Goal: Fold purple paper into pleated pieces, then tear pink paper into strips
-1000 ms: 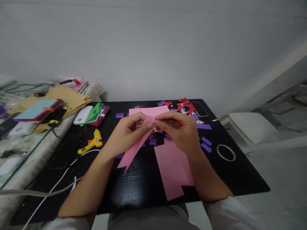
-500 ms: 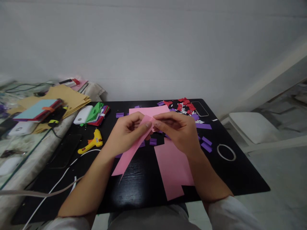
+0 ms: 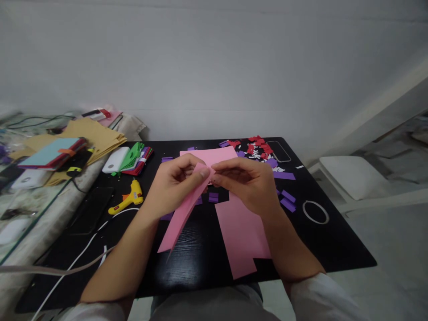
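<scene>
A folded strip of pink paper [image 3: 180, 218] hangs down to the left between my hands, over the black table. My left hand [image 3: 177, 183] pinches it near the upper end, thumb on top. At that same upper end, the thumb and forefinger of my right hand [image 3: 249, 180] close on the paper's tip, close to the left fingertips. Below my right hand lies a pink paper sheet [image 3: 239, 236] with a notch cut from its lower corner. Another pink sheet [image 3: 214, 156] rests behind my hands, partly hidden by them.
A yellow glue gun [image 3: 129, 198] and a dark phone [image 3: 92, 209] lie on the left, with a white cable nearby. Purple paper pieces [image 3: 288, 200] and red scraps [image 3: 259, 145] are scattered about. On the right is a pale ring [image 3: 315, 212]. Stacked coloured paper [image 3: 137, 160] sits back left.
The pink strip's hanging end has turned slightly, its folded layers now closer together and a little lower. My fingers have shifted slightly at its top; the things on the table stay put.
</scene>
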`<state>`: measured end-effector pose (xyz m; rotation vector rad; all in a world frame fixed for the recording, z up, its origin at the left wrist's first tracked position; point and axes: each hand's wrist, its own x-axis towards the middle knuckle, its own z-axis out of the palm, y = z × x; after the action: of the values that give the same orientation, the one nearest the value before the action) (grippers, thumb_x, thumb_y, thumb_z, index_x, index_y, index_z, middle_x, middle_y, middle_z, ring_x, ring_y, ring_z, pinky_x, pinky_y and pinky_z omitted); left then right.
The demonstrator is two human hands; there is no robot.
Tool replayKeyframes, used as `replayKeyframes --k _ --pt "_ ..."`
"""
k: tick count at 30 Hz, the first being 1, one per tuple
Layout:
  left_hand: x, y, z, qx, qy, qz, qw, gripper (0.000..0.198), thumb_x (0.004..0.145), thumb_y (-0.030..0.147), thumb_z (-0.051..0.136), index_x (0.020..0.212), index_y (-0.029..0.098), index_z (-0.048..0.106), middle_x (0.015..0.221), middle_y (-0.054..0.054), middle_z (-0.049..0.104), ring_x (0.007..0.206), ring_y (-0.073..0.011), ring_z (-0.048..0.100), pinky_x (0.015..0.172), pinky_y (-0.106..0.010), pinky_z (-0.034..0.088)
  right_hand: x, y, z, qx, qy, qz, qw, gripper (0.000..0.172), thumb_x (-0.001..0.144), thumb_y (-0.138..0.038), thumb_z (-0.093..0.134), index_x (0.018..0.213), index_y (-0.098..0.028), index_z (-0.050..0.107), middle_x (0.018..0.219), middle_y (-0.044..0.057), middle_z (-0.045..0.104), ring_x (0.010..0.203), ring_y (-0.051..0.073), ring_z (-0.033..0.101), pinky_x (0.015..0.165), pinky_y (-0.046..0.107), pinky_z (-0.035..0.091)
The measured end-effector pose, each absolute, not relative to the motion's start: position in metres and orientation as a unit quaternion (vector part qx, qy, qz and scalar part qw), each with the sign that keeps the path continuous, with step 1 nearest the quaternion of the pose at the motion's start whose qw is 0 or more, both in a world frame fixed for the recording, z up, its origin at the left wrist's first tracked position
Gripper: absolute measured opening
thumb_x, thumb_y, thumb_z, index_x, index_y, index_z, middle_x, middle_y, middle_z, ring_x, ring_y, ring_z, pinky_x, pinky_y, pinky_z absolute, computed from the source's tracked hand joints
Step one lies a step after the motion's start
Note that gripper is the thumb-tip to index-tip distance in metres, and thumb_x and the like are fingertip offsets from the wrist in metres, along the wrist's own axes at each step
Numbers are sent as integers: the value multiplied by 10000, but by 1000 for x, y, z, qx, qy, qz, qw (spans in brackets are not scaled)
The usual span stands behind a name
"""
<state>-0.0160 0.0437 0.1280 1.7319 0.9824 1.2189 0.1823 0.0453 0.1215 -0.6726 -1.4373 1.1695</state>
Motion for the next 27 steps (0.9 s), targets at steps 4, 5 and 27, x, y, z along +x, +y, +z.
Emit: replayKeyframes --k 4,5,27 --pt "-17 43 129 682 397 476 388 246 957 414 719 893 177 729 753 -10 706 651 -121 629 590 -219 469 186 49 121 -286 -627 482 541 172 798 -263 914 952 -254 839 919 10 826 814 165 788 823 331 705" --pt "-17 43 129 681 396 476 391 249 958 415 717 891 176 728 754 -13 709 653 -123 631 592 -222 470 186 50 121 -285 -627 481 542 161 798 -268 914 939 -251 840 910 10 823 801 162 784 815 328 706" --pt "-20 46 128 676 402 455 417 264 856 424 823 799 172 769 631 9 607 536 -86 478 487 -206 322 185 56 122 -267 -622 490 549 140 749 -304 947 830 -253 844 814 -4 795 724 148 757 737 308 699"
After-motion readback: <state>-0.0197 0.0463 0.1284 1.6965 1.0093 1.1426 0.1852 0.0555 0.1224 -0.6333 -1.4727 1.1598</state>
